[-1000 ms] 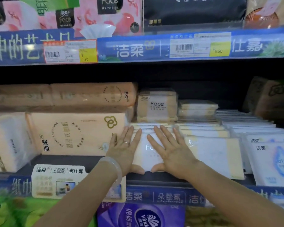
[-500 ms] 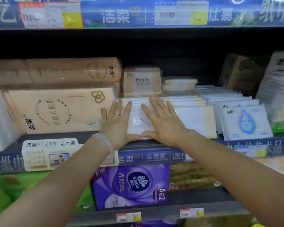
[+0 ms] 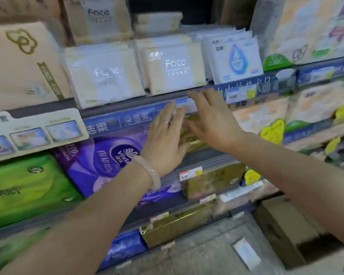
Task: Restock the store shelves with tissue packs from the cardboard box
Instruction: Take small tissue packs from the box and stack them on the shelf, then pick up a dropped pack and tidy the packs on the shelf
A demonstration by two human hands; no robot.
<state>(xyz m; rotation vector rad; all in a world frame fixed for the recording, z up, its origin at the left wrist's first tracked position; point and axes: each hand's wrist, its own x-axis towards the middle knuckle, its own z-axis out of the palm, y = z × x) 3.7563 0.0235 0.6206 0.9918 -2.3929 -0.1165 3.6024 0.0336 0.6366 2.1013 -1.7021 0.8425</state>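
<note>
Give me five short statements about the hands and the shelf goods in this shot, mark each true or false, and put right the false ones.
1. Both hands hold a Face tissue pack. False: the left hand and the right hand are empty, fingers straight, below the Face tissue packs.
2. A pale bangle sits on the left wrist. True.
3. The purple Vinda pack stands on the shelf above the Face packs. False: it is on the shelf below them.
4. A ring shows on a left-hand finger. True.
5. The pack with the blue drop is left of the Face packs. False: it is to their right.
</note>
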